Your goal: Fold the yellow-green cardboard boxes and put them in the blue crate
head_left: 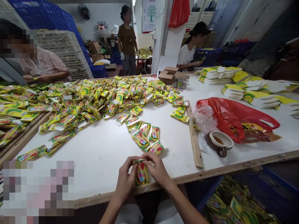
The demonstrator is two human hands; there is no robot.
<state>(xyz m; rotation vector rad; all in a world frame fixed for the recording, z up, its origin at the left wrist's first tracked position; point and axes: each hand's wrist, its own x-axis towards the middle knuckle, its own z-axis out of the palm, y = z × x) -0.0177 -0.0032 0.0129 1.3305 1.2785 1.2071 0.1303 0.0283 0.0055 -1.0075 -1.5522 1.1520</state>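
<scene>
Close to the table's front edge, a small yellow-green printed box [141, 174] stands upright between my two hands. My left hand [127, 174] grips its left side, with thumb and fingers near the top. On the upper right edge, the fingers of my right hand [157, 169] pinch the box's top end. The fingertips partly cover whatever flap is there. Just beyond my hands lie several similar boxes [140, 139], some with white end flaps showing. A large heap of the same boxes [112, 96] spreads across the table behind them.
A wooden strip [195, 143] stands right of my hands. Beyond it are a brown cup [219, 141], a red plastic bag [229, 115] and stacks of flat cartons [252, 93]. A blue crate [210, 193] of boxes sits below, right. Other people work around the table.
</scene>
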